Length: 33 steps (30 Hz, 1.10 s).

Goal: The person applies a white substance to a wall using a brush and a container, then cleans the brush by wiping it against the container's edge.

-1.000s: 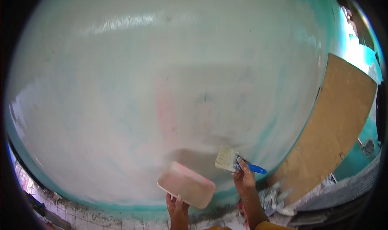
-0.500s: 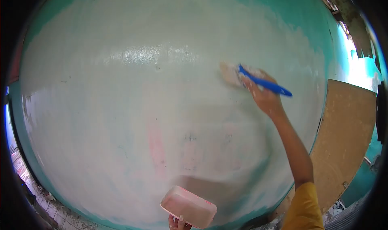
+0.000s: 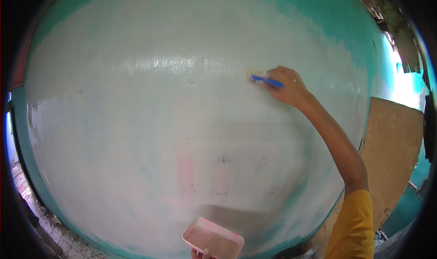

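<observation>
Between one and two o'clock of the view's centre, a paintbrush (image 3: pixel 267 81) is held by the right hand (image 3: pixel 287 87), its fingers closed about the blue handle. The brush is judged light, with a stiff handle, soft bristles and possibly slick, paint-marked surfaces; it is best gripped at the handle's neck. Whether the bristles touch the wall (image 3: pixel 136 122) cannot be confirmed.

At six o'clock, a shallow tray (image 3: pixel 218 228) is supported at its lower edge by the left hand (image 3: pixel 200 254), fingers curled under and partly cropped. Light, thin walls are presumed; a base hold is advised.

The wall is coated whitish, glossy above centre, with teal exposed toward ten and one o'clock. At three o'clock, a brown board (image 3: pixel 391 140) is noted; toward eight, soiled floor tiles (image 3: pixel 66 248).
</observation>
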Motion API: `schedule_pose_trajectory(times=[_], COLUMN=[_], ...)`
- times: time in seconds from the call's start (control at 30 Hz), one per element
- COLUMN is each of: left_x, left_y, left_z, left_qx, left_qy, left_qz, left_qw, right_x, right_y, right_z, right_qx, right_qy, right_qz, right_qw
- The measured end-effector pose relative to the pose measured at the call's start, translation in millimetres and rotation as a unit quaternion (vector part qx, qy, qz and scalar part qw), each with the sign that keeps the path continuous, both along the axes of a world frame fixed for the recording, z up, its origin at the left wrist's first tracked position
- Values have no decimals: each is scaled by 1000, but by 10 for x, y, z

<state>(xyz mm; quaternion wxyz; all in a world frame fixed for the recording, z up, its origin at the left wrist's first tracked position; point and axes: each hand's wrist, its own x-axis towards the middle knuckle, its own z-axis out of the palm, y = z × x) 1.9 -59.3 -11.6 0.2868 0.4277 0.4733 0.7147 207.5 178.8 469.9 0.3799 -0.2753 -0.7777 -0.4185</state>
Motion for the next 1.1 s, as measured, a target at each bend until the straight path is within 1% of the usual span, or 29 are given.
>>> schedule_pose_trajectory(times=[0.03, 0.07, 0.13, 0.17, 0.2, 0.23, 0.27, 0.33, 0.4, 0.43, 0.47, 0.5, 0.57, 0.6, 0.63, 0.67, 0.7, 0.73, 0.77, 0.8, 0.83, 0.87, 0.9, 0.93, 0.97, 1.0, 1.07, 1.1], left_x=[6, 14, 55, 76, 82, 84, 86, 132, 246, 288, 314, 314, 343, 407, 463, 517, 543, 554, 590, 656, 726, 790, 824, 843, 869, 900, 1000, 1074], left_y=[-35, -72, -72, -61, -42, -14, -32, -35, 75, 94, 63, 72, 287, 282, 272, 277, 308, 340, 385, 407, 386, 391, 413, 444, 475, 490, 477, 495], left_z=[158, 265, 252, 225, 178, 114, 75, 133, 301, 414, 455, 328, 24, 106, 271, 356, 300, 198, 145, 213, 342, 410, 353, 237, 165, 197, 278, 264], left_qx=[-12, -27, -45, -56, -63, -58, -52, -56, -45, -52, -67, -77, -30, -31, -38, -45, -44, -27, -7, -5, -19, -31, -29, -30, -31, -27, -35, -32], left_qy=[-171, -336, -349, -364, -365, -221, -69, -53, -49, -101, -150, -153, 7, 2, -66, -132, -134, -75, -17, -20, -137, -251, -252, -148, -40, -39, -47, -53], left_qz=[-54, -104, -86, -70, -70, -52, -34, -30, -18, -30, -42, -37, 9, 10, 19, 27, 27, 45, 64, 64, 48, 31, 31, 55, 78, 80, 70, 75], left_qw=[984, 936, 932, 927, 926, 972, 996, 997, 998, 993, 986, 985, 999, 999, 997, 990, 990, 996, 998, 998, 989, 967, 967, 987, 996, 996, 996, 995], right_x=[40, 78, 149, 100, 76, 85, 115, 62, 28, -36, -66, -73, -71, -35, -6, 68, 22, 130, 175, 189, 188, 223, 209, 255, 302, 327, 400, 458], right_y=[31, 50, 80, -102, -163, -58, 61, 105, 223, 188, 160, 152, 35, 19, 196, 373, 214, 433, 458, 321, 199, 142, -19, -13, 26, 63, 176, 376], right_z=[-6, -10, 58, 240, 432, 637, 838, 1256, 1686, 1881, 2042, 2078, 2034, 2010, 1931, 1822, 1452, 1242, 914, 561, 235, 24, -90, -37, 72, 226, 737, 1039], right_qx=[-3, 1, -4, -77, -148, -138, -128, -150, 6, 9, 43, 71, 50, 31, 150, 145, 140, 181, 171, 138, 91, 17, -65, -62, -91, -119, -111, -180], right_qy=[-3, -8, -7, 0, 5, -21, -44, 3, 25, 21, 102, 180, 181, 189, 130, 111, 93, -8, -50, -87, -114, -141, -132, -132, -119, -108, -66, -34], right_qz=[-4, -10, -18, -26, -35, -40, -45, -11, 10, 17, -14, -50, -26, -7, -35, -73, -111, -72, -44, -9, 26, 53, 49, 49, 47, 47, 17, 108], right_qw=[1000, 1000, 1000, 997, 988, 989, 990, 989, 1000, 1000, 994, 980, 982, 981, 979, 981, 980, 981, 983, 987, 989, 988, 988, 988, 988, 986, 991, 977])
